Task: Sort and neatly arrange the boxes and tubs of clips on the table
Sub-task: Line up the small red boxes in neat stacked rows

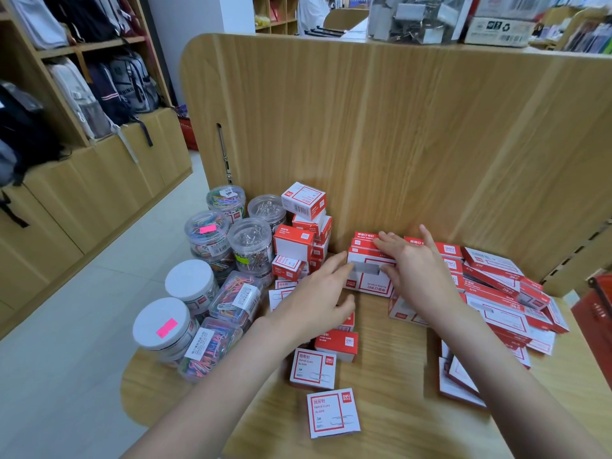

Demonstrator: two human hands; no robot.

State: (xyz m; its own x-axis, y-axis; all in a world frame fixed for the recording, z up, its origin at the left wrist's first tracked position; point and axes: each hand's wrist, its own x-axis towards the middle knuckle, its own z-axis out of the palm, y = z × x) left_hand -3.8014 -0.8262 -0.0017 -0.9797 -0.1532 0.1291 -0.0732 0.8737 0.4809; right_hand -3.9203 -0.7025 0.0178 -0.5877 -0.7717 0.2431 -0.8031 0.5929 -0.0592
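Observation:
A red and white staples box point(369, 276) lies near the back panel at the table's middle. My right hand point(410, 270) rests on its right end and top, fingers spread over it. My left hand point(318, 293) touches its left end with the fingertips. Small red and white paper clip boxes point(303, 240) are piled to the left of it. Two more small boxes point(332, 412) lie flat near the front. Clear tubs of coloured clips point(207, 233) and silver clips point(250, 241) stand at the left. Flat staple boxes point(496, 289) spread out on the right.
A tall wooden panel point(397, 127) closes the back of the table point(381, 332). Two white-lidded tubs point(162, 323) stand at the left edge, by the floor drop. Shelves with backpacks point(109, 84) are at the far left. A red basket point(596, 309) sits at the right.

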